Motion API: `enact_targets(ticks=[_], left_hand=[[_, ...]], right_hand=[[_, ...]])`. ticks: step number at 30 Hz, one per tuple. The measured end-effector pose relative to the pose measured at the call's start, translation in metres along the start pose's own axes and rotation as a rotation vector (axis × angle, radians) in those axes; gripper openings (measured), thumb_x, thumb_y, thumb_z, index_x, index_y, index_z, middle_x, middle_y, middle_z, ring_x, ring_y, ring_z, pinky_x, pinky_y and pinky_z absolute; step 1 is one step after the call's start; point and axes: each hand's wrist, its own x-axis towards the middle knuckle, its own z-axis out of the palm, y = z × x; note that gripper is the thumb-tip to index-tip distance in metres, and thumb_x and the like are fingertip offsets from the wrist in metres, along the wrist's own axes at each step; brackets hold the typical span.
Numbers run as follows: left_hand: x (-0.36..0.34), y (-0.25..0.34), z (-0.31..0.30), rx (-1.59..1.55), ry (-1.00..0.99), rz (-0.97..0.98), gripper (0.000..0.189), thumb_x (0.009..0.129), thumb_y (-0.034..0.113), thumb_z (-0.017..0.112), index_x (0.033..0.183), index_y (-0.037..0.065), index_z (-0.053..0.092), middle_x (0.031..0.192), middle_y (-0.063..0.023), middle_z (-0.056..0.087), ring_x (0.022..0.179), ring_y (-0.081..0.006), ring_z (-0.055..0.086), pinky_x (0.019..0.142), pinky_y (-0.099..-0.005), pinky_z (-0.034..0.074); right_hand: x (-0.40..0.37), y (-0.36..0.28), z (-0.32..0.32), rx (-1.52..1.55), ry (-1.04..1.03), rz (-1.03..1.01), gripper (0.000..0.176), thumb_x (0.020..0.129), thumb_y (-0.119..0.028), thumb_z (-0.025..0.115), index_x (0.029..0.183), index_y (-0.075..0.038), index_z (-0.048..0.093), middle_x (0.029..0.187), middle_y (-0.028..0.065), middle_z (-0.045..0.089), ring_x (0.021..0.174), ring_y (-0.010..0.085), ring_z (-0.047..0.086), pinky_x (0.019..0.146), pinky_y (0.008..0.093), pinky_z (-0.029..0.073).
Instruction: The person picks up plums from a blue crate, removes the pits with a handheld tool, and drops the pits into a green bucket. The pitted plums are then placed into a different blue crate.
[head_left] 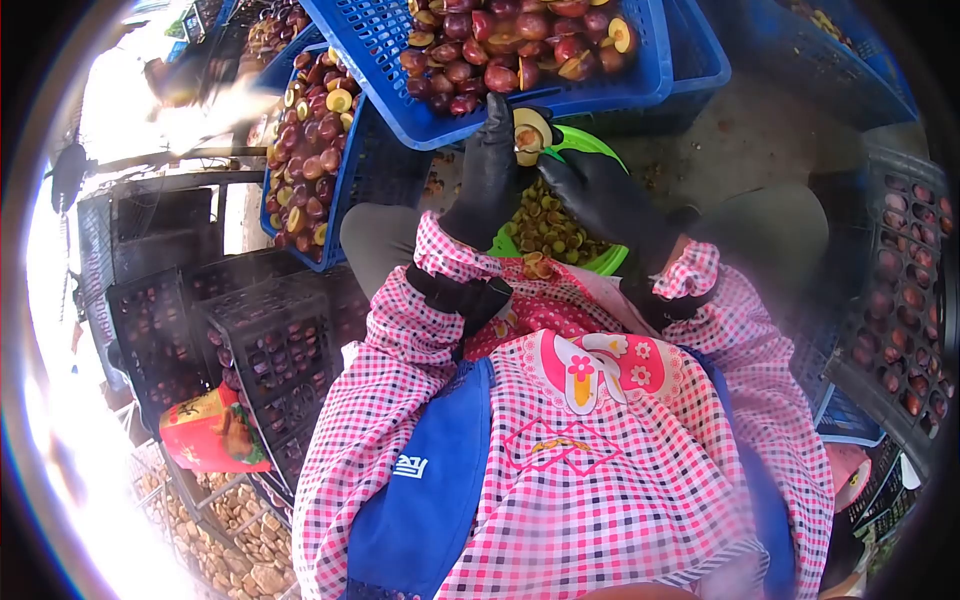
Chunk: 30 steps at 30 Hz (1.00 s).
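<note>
Both of my hands wear black gloves. My left hand (490,160) is closed around a cut plum (531,132), whose yellow flesh and brown centre face up. My right hand (605,200) is closed on a small green-handled tool (551,154), its tip at the plum's centre; the blade is too small to make out. Below both hands, a bright green basin (612,262) between my legs holds many pit pieces and scraps (548,222). Just beyond my hands stands a blue crate (400,110) filled with halved red plums (500,50).
Another blue crate (352,165) of cut plums stands to the left. Black crates of whole plums stand at left (270,340) and right (870,330). A red bag (213,432) leans by the left crates. Another blue crate (850,65) is at the upper right.
</note>
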Motion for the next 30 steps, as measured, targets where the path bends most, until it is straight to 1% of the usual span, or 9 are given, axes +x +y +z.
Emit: enact_targets(ticks=[3, 7, 10, 15, 17, 18, 20, 22, 30], left_hand=[[0.003, -0.004, -0.009, 0.335, -0.127, 0.171, 0.050, 0.104, 0.042, 0.024, 0.105, 0.002, 0.055, 0.090, -0.0047, 0.064, 0.076, -0.0113, 0.059, 0.065, -0.0232, 0.049], [0.012, -0.009, -0.007, -0.009, -0.046, 0.051, 0.066, 0.092, 0.065, 0.039, 0.102, 0.003, 0.060, 0.085, -0.0062, 0.066, 0.076, -0.0142, 0.063, 0.065, -0.0269, 0.051], [-0.004, 0.005, 0.017, -0.137, 0.010, 0.028, 0.068, 0.090, 0.067, 0.039, 0.104, 0.004, 0.059, 0.085, -0.0062, 0.066, 0.075, -0.0146, 0.063, 0.065, -0.0280, 0.052], [0.041, 0.004, -0.016, -0.273, -0.112, -0.131, 0.074, 0.088, 0.074, 0.031, 0.103, 0.007, 0.059, 0.081, -0.0078, 0.065, 0.068, -0.0169, 0.063, 0.064, -0.0304, 0.054], [0.053, 0.043, -0.016, -0.152, -0.026, -0.021, 0.072, 0.090, 0.071, 0.034, 0.104, 0.005, 0.059, 0.075, -0.0057, 0.064, 0.064, -0.0172, 0.063, 0.053, -0.0326, 0.053], [0.070, 0.046, -0.035, 0.259, 0.028, 0.029, 0.067, 0.091, 0.067, 0.038, 0.103, 0.005, 0.061, 0.076, -0.0069, 0.065, 0.067, -0.0191, 0.064, 0.054, -0.0330, 0.053], [0.110, 0.051, -0.048, 0.668, 0.087, 0.104, 0.062, 0.091, 0.063, 0.042, 0.102, 0.005, 0.063, 0.077, -0.0082, 0.066, 0.069, -0.0209, 0.066, 0.054, -0.0333, 0.053], [0.130, 0.046, -0.046, 1.843, -0.197, 0.331, 0.056, 0.087, 0.061, 0.051, 0.098, 0.009, 0.069, 0.082, -0.0109, 0.069, 0.075, -0.0257, 0.068, 0.058, -0.0372, 0.054], [0.148, 0.020, -0.020, 1.973, -0.241, 0.390, 0.050, 0.077, 0.056, 0.058, 0.095, 0.011, 0.072, 0.090, -0.0123, 0.070, 0.084, -0.0281, 0.069, 0.072, -0.0431, 0.054]], right_hand=[[0.000, -0.007, -0.009, 0.253, -0.191, 0.211, 0.045, 0.096, -0.044, 0.050, 0.084, -0.001, 0.060, 0.061, 0.0097, 0.057, 0.049, 0.0241, 0.053, 0.049, 0.0364, 0.039], [-0.003, -0.026, -0.021, 0.968, -0.488, 0.735, 0.042, 0.099, -0.044, 0.043, 0.085, -0.006, 0.055, 0.053, -0.0027, 0.044, 0.037, 0.0072, 0.038, 0.037, 0.0227, 0.027], [-0.007, -0.013, -0.011, 1.636, -0.719, 0.578, 0.041, 0.099, -0.043, 0.042, 0.085, -0.007, 0.054, 0.050, -0.0024, 0.040, 0.033, 0.0055, 0.029, 0.032, 0.0202, 0.022], [-0.005, -0.019, -0.021, 1.131, -0.687, 0.412, 0.045, 0.099, -0.043, 0.042, 0.088, -0.003, 0.059, 0.054, 0.0020, 0.049, 0.038, 0.0097, 0.042, 0.037, 0.0236, 0.033], [-0.008, -0.024, -0.023, 0.120, -0.512, 0.073, 0.049, 0.097, -0.044, 0.046, 0.098, 0.001, 0.064, 0.071, 0.0097, 0.063, 0.061, 0.0175, 0.061, 0.058, 0.0299, 0.047], [-0.004, -0.037, -0.030, 0.159, -0.648, 0.403, 0.047, 0.094, -0.043, 0.051, 0.106, 0.000, 0.066, 0.092, 0.0142, 0.068, 0.087, 0.0234, 0.065, 0.080, 0.0353, 0.047], [-0.005, -0.024, -0.026, 0.122, -0.542, 0.270, 0.045, 0.094, -0.043, 0.052, 0.108, -0.001, 0.066, 0.092, 0.0139, 0.068, 0.084, 0.0224, 0.064, 0.078, 0.0350, 0.048], [-0.005, -0.022, -0.024, 0.100, -0.439, 0.142, 0.044, 0.094, -0.042, 0.053, 0.109, -0.003, 0.065, 0.092, 0.0135, 0.068, 0.082, 0.0214, 0.064, 0.077, 0.0348, 0.048], [0.009, -0.018, -0.047, 0.538, -0.086, 0.431, 0.038, 0.096, -0.042, 0.051, 0.094, -0.005, 0.060, 0.067, 0.0009, 0.057, 0.049, 0.0088, 0.052, 0.047, 0.0241, 0.041]])
